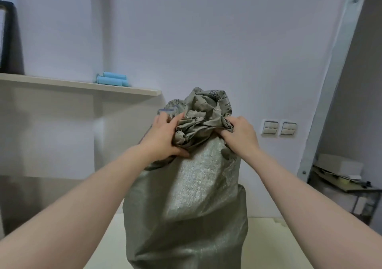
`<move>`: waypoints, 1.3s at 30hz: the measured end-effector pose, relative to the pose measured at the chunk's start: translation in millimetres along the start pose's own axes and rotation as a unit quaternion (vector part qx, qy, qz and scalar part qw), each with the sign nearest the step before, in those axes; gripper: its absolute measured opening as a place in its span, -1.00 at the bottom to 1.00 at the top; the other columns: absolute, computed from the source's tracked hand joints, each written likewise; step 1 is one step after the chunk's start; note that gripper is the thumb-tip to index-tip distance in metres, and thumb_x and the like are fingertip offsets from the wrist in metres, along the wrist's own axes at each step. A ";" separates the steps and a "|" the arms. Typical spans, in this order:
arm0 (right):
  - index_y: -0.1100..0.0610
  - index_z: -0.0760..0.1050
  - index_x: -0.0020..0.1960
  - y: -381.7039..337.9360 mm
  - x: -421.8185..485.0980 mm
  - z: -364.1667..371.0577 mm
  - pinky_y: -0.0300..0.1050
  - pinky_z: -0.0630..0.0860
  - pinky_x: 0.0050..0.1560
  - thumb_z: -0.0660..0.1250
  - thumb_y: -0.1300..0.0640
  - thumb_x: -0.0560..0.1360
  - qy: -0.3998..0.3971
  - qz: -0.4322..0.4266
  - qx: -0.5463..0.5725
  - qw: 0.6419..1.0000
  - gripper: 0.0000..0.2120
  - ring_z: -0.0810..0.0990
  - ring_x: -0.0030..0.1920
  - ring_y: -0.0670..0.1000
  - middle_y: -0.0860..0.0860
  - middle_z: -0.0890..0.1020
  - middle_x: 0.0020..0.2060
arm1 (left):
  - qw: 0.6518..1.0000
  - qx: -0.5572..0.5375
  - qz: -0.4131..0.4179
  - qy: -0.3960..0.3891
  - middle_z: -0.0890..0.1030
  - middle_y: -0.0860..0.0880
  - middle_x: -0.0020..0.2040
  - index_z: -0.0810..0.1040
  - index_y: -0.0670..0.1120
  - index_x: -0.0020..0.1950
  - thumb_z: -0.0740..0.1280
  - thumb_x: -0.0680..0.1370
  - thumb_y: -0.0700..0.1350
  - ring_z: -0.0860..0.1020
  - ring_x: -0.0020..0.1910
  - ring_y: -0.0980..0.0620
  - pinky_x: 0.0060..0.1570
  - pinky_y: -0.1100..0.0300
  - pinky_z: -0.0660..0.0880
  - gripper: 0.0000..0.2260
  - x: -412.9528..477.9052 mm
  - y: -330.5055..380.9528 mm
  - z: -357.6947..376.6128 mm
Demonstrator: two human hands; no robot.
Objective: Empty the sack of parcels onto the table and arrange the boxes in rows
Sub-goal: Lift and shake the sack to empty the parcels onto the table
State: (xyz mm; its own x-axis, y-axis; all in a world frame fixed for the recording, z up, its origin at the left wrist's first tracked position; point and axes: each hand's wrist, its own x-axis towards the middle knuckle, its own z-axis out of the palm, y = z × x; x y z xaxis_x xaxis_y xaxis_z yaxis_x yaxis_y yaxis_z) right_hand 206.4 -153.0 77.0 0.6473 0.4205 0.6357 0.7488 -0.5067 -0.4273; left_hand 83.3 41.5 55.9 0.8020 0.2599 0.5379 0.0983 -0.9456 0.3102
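A tall grey-green woven sack stands upright on the pale table right in front of me. Its neck is bunched and crumpled at the top. My left hand grips the bunched fabric on the left side of the neck, thumb low against the sack. On the right side of the neck, my right hand clutches the folds with curled fingers. The sack's contents are hidden; no boxes show.
A wall shelf at the left carries blue cylinders and a dark frame. Two wall sockets sit behind at the right. A metal post and a low rack with cardboard stand at the far right.
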 end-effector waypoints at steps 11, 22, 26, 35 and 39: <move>0.06 0.22 -0.43 -53.1 18.7 -37.0 -0.16 0.20 -0.40 0.29 0.20 0.52 0.194 -0.016 0.218 0.956 -0.61 0.28 -0.45 -0.13 -0.08 0.38 -0.49 | 0.912 -0.322 0.003 0.254 0.35 0.07 -0.26 0.30 -0.01 -0.28 0.27 0.55 -0.37 0.40 -0.38 0.20 -0.40 0.38 0.41 -0.67 20.9 54.6 -51.3; 0.04 0.41 -0.39 -8.6 18.6 -29.9 -0.35 0.29 -0.27 0.38 0.11 0.47 0.100 -0.009 0.095 0.990 -0.72 0.46 -0.16 0.07 0.07 0.48 -0.22 | 0.910 -0.319 -0.097 0.246 0.36 -0.05 -0.02 0.51 -0.16 0.01 0.26 0.57 -0.35 0.41 -0.21 0.31 -0.25 0.46 0.40 -0.88 26.6 55.4 -31.4; 0.24 0.47 0.21 -6.8 12.4 -26.0 -0.24 0.15 0.32 0.34 0.17 0.51 -0.006 0.001 0.057 0.998 -0.70 0.17 0.46 0.06 0.07 0.19 0.47 | 0.937 -0.233 -0.016 0.259 0.15 0.11 0.53 0.43 0.05 0.37 0.33 0.48 -0.41 0.23 0.43 0.04 0.36 0.27 0.26 -0.46 16.3 40.7 -13.2; -0.23 -0.09 0.54 -12.0 0.9 -13.4 0.16 0.22 0.48 0.26 -0.61 0.17 -0.062 0.071 0.190 0.977 0.09 0.27 0.48 0.07 -0.02 0.25 0.52 | 0.983 -0.029 0.016 0.182 0.43 -0.08 0.25 0.45 -0.11 0.19 0.40 0.45 -0.19 0.36 0.24 -0.12 0.16 0.10 0.35 -0.67 -17.1 48.8 23.7; -0.06 0.51 0.16 0.7 5.6 2.9 0.06 0.46 0.20 0.17 -0.37 0.37 0.041 0.100 0.104 0.989 -0.46 0.52 0.19 0.19 0.02 0.59 0.10 | 0.992 -0.086 0.020 0.091 -0.01 0.06 0.48 0.37 -0.10 0.24 0.33 0.26 0.47 -0.05 0.49 -0.04 0.48 -0.01 0.04 -0.19 -30.4 61.5 29.7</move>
State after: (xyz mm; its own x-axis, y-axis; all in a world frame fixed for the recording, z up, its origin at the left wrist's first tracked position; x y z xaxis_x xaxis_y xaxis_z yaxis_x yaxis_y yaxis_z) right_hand 211.0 -148.8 78.5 0.7779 0.2605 0.5719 0.6258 -0.4039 -0.6673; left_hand 82.5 -30.4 35.4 0.6820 0.2681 0.6804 -0.0471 -0.9123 0.4067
